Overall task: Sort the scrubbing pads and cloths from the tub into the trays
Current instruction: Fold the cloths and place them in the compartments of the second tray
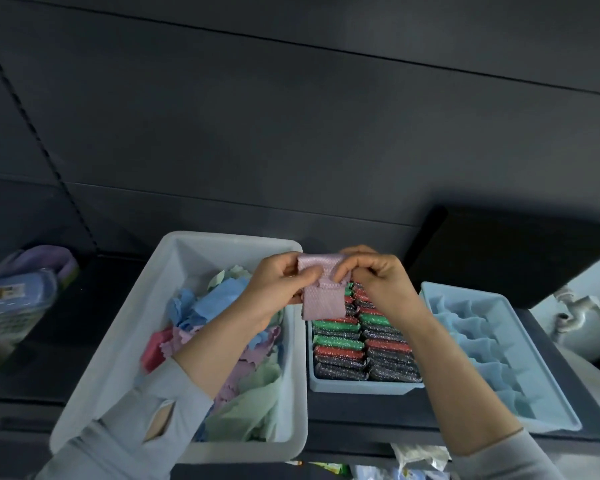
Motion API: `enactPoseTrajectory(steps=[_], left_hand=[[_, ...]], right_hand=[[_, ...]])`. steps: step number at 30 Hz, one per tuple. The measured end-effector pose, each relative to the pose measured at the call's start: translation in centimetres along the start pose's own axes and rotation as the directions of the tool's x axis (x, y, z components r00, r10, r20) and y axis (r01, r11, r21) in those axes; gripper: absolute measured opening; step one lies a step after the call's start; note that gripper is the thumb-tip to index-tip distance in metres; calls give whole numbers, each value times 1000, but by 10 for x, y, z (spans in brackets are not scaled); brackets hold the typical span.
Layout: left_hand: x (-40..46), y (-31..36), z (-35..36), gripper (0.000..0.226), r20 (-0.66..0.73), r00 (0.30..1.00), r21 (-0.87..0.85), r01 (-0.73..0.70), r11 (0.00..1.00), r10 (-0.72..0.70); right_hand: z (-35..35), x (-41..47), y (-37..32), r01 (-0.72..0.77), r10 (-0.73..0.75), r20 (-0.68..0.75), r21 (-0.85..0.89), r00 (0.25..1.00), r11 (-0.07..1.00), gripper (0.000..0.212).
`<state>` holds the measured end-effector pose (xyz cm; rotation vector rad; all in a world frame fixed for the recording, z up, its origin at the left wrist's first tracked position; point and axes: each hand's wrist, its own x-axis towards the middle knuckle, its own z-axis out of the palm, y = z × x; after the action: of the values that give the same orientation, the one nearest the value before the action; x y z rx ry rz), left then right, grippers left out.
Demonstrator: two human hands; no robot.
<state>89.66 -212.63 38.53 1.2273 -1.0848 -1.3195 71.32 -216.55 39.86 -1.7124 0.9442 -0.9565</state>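
Left hand (pixel 282 280): raised over the gap between tub and middle tray, thumb and fingers pinched on the left edge of a pink cloth (pixel 323 295).
Right hand (pixel 373 276): level with the left, fingers curled and pinching the cloth's upper right corner.
Pink cloth: held between both hands, folded over at the top, its lower part hanging free above the far end of the middle tray.
Sleeves: pale grey on both forearms; the left one has a slit opening.
Tub (pixel 125 327): white, on the left, holding a loose heap of cloths (pixel 222 306) in blue, green, pink and lilac.
Middle tray (pixel 361 386): light blue, just right of the tub, packed with two rows of glittery scrubbing pads (pixel 364 344) in black, red and green, standing on edge.
Right tray (pixel 506 355): light blue, holding blue cloths, apparently folded in a row, though the edge of the view is soft.
Shelf (pixel 49 341): dark surface under all three containers.
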Motion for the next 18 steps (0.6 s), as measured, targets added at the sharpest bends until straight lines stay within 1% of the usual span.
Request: enactPoseTrajectory(steps=[1,2,3,5,6,7,10,11,13,15,17,18], left_hand=[[0,-2,1,13,-17,1000,-2,-16,1000,16],[1,-3,3,15,-27,999,-5,-33,999,32],[1,-4,5,16,-27,998,-7,-52,999,52],[0,-6,10,16,-5,995,24,-103,994,103],[1,-9,13,15,6,992,66,-126,990,126],[2,-13,16,16,14,990,116,-144,983,144],[4,-23,28,22,63,987,196,-158,968,148],[5,-26,36,25,78,989,194,-136,972,123],[7,-32,55,27,76,997,133,-30,991,20],[10,-36,76,27,76,991,20,107,994,-108],[16,-39,98,27,108,970,-123,230,966,-217],[18,-41,110,25,130,960,-169,267,949,-247]], right_hand=[[1,-3,1,-22,24,-29,66,999,998,34],[2,-7,1,-54,61,-42,144,997,988,22],[1,-11,2,-104,112,-27,210,993,972,15],[-1,-19,6,-202,197,45,240,979,950,30],[-3,-23,10,-227,216,73,229,974,947,33],[-4,-28,14,-235,223,78,228,972,945,31],[-12,-41,28,-207,220,-16,276,975,938,24],[-16,-45,34,-184,209,-57,293,976,938,23],[-28,-54,48,-134,179,-132,296,975,946,25],[-44,-63,63,-88,136,-193,239,972,967,36],[-65,-72,76,-68,101,-223,150,970,986,50],[-77,-76,81,-75,101,-232,118,967,990,55]])
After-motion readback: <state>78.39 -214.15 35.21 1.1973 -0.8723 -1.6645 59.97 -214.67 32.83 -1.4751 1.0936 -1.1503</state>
